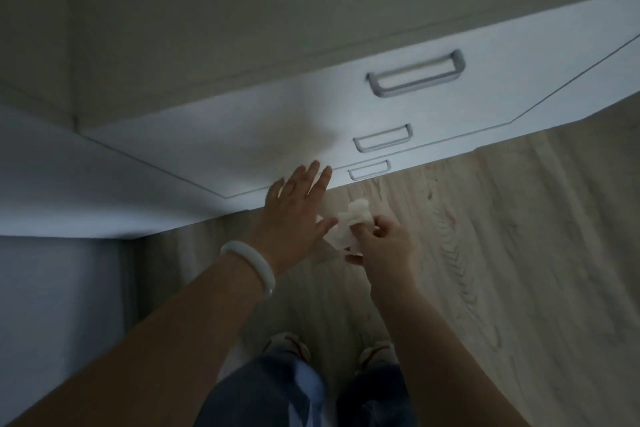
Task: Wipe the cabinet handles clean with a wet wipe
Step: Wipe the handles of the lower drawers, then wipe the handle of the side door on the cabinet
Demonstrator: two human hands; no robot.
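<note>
Left hand: the left hand (294, 208) is spread flat, fingers straight, reaching toward the lower edge of the white cabinet front (242, 146); a pale bangle (251, 265) circles the wrist.
Right hand: the right hand (382, 244) pinches a crumpled white wet wipe (349, 227), just beside the left thumb.
Handles: three grey metal bar handles stacked; top (415, 74), middle (382, 139), lowest (369, 170) just beside the left fingertips.
Open room: light wood-grain floor (502, 253) stretches right of the hands.
</note>
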